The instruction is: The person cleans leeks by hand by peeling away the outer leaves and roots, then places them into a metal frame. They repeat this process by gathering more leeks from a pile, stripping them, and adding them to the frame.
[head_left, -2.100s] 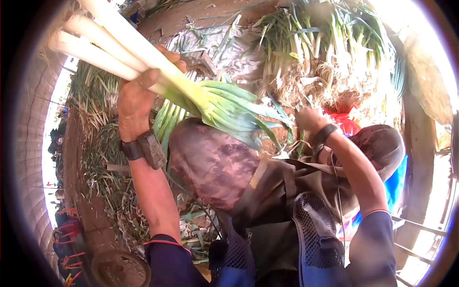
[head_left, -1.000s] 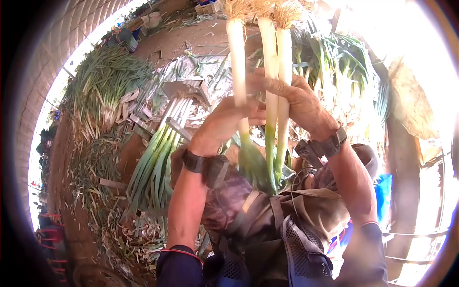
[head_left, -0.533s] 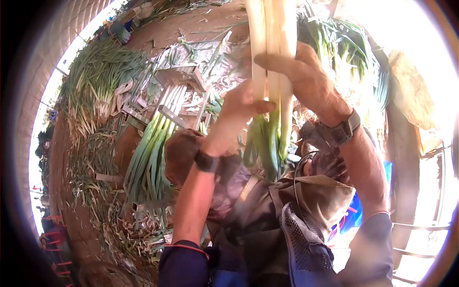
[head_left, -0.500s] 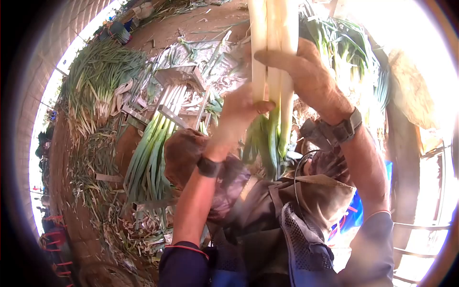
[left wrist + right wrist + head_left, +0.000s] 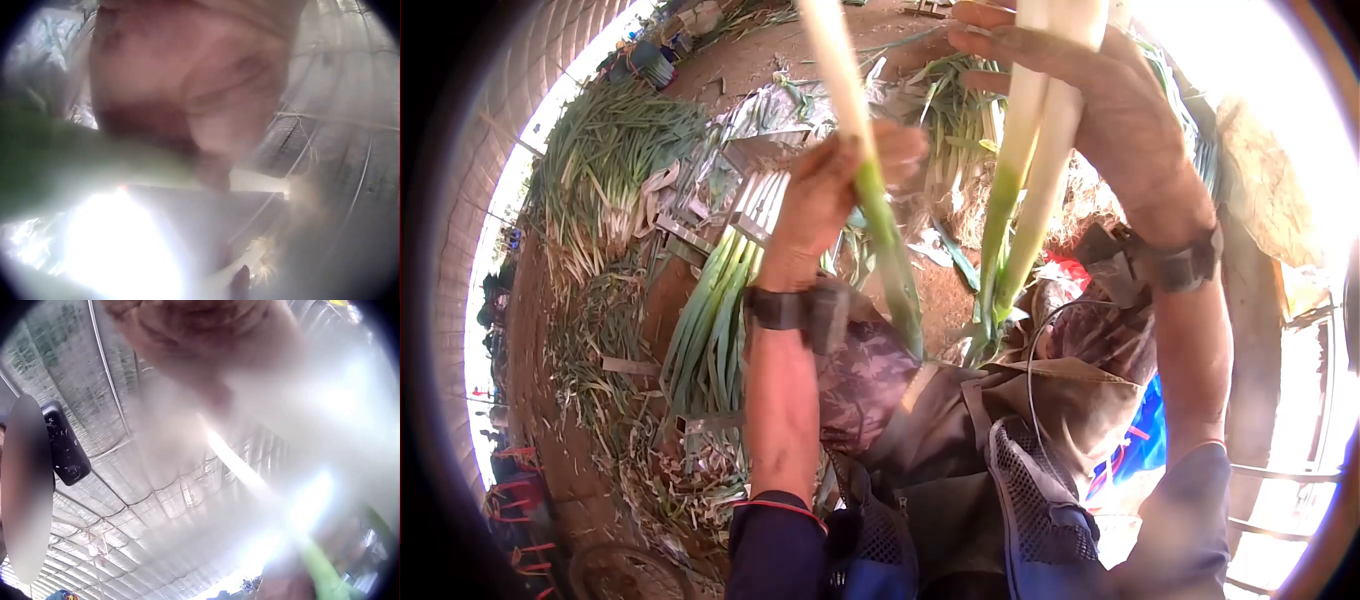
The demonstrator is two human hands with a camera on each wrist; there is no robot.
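Observation:
My left hand grips a single leek, green lower down and pale above; motion blurs both. In the left wrist view the thumb lies across its stalk. Further right and higher, my right hand holds two leeks side by side, their green ends hanging toward the lap and their tops cut off by the head view's edge. The right fingers reach behind these stalks. Stalks are washed out by glare in the right wrist view.
A bundle of leeks lies in a metal frame left of the knees. Beyond it is a leek pile, with leaf scraps on the ground. Rooted leeks are heaped behind the right hand.
Both hands were close together around three leeks. They have since parted: the left hand moved left with one leek, the right hand up and right with two.

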